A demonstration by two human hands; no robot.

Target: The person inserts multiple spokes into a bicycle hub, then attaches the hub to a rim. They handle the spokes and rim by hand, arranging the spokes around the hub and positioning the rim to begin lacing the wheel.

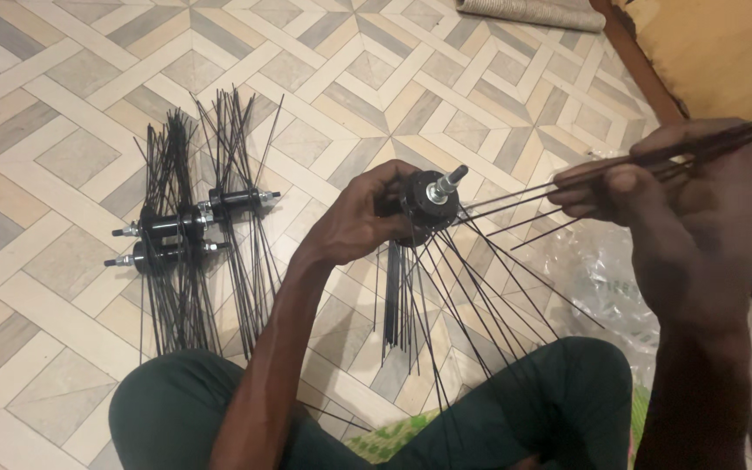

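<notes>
1. Knees in dark green trousers [567,392] sit nearest the camera, below both hands; person is seated on the patterned tile floor [63,113].
2. Left hand [354,222] is closed around a black wheel hub [424,209], held up between the two hands; its silver axle end [447,183] points up and toward the right hand.
3. Many black spokes [446,296] already hang from the hub flange, fanning down toward the knees and below the left hand.
4. Right hand [681,209] is closed on a bundle of loose spokes [715,144], pinched between thumb and fingers; their tips reach toward the hub, and a few run right up to the flange. Cannot tell if any tip is in a hole.
5. Well left of the left hand, three finished-looking hubs with spokes [193,231] lie on the floor, spokes bunched roughly parallel.
6. Clear plastic bag [598,278] lies on the floor under the right hand.
7. Rolled mat [533,10] lies far beyond the hands; a wooden panel [715,52] stands beyond the right hand.
8. Progress judgement: this hub looks partly laced, with a good share of spokes fitted; the bundle in the right hand is still to go in.
</notes>
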